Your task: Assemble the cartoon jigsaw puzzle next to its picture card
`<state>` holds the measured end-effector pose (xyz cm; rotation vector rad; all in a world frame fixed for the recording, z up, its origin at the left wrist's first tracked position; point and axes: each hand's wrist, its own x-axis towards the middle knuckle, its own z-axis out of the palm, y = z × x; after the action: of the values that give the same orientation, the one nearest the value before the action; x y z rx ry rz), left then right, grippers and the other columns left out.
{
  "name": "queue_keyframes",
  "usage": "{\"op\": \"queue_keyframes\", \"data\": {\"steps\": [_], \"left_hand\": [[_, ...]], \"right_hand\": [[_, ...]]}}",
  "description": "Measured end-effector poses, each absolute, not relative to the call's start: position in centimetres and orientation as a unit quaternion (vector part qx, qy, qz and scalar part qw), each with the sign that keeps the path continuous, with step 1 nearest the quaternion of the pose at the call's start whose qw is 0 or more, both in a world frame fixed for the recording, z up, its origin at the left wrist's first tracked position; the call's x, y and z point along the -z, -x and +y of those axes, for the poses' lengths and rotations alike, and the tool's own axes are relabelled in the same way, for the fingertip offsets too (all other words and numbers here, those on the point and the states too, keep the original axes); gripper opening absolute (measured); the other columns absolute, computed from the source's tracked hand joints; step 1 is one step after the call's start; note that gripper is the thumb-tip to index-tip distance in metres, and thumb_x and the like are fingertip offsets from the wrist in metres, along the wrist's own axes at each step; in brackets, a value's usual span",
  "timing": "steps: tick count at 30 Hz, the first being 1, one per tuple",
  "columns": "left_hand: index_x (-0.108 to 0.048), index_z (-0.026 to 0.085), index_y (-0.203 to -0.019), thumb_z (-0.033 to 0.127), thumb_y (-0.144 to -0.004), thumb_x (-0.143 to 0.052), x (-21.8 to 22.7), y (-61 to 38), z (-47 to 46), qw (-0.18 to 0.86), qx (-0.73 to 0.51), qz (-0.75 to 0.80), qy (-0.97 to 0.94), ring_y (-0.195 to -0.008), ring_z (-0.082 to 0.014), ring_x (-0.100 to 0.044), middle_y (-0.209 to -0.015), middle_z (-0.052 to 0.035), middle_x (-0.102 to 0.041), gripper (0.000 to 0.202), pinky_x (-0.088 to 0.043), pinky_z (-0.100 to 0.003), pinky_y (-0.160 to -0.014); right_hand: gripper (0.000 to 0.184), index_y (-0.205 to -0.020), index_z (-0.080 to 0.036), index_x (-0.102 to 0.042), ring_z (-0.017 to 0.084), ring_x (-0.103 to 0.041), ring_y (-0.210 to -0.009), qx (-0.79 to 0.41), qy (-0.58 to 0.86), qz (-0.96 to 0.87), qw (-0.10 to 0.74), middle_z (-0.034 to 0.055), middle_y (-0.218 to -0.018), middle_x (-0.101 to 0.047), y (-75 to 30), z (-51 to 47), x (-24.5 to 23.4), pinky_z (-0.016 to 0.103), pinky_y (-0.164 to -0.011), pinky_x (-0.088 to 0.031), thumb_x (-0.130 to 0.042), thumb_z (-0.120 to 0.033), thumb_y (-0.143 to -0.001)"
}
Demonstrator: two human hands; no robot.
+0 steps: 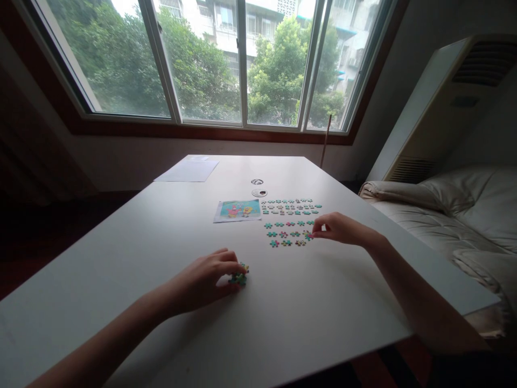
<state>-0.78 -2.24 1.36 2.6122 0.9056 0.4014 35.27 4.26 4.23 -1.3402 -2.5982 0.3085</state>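
My left hand (pixel 214 272) rests on the white table with thumb and fingers curled around a small pile of jigsaw puzzle pieces (pixel 239 278), green with some yellow. The palm side of that grip is partly hidden. Further off to the right, my right hand (pixel 337 228) pinches a puzzle piece (pixel 310 236) at the right end of a row, close to the tabletop. Several rows of loose puzzle pieces (pixel 287 223), mostly teal with bits of pink and yellow, lie spaced apart. Left of these rows is a picture sheet (pixel 239 210) with pink and yellow cartoon figures.
The white table (pixel 161 242) runs toward the window. A sheet of paper (pixel 188 170) lies at its far left corner. Two round cable-hole fittings (pixel 259 193) are set behind the puzzle rows. A pale sofa (pixel 412 210) and a tall air conditioner (pixel 428 108) stand to the right.
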Motion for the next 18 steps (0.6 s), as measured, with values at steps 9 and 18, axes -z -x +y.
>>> {"op": "queue_keyframes", "data": {"steps": [9, 18], "left_hand": [[-0.064, 0.024, -0.099, 0.02, -0.085, -0.055, -1.26, 0.86, -2.19, 0.196, -0.122, 0.332, -0.915, -0.086, -0.0183, -0.056, -0.093, -0.0051, -0.059, 0.017, -0.045, -0.026, -0.075], [-0.063, 0.022, -0.097, 0.023, -0.086, -0.054, -0.98, 0.89, -2.19, 0.208, -0.132, 0.331, -0.911, -0.085, -0.0176, -0.056, -0.096, -0.0056, -0.057, 0.014, -0.046, -0.026, -0.076]], "right_hand": [[0.02, -0.075, -0.019, -0.069, 0.014, -0.058, -0.064, -0.183, 0.47, -0.862, 0.045, 0.0021, -0.075, -0.068, -35.91, 4.66, -3.3, 0.023, -0.056, -0.038, -0.062, -0.037, -0.078], [0.02, -0.079, -0.018, -0.071, 0.015, -0.058, -0.067, -0.203, 0.49, -0.847, 0.013, 0.0026, -0.075, -0.069, -36.06, 4.65, -4.17, 0.024, -0.059, -0.038, -0.061, -0.035, -0.076]]}}
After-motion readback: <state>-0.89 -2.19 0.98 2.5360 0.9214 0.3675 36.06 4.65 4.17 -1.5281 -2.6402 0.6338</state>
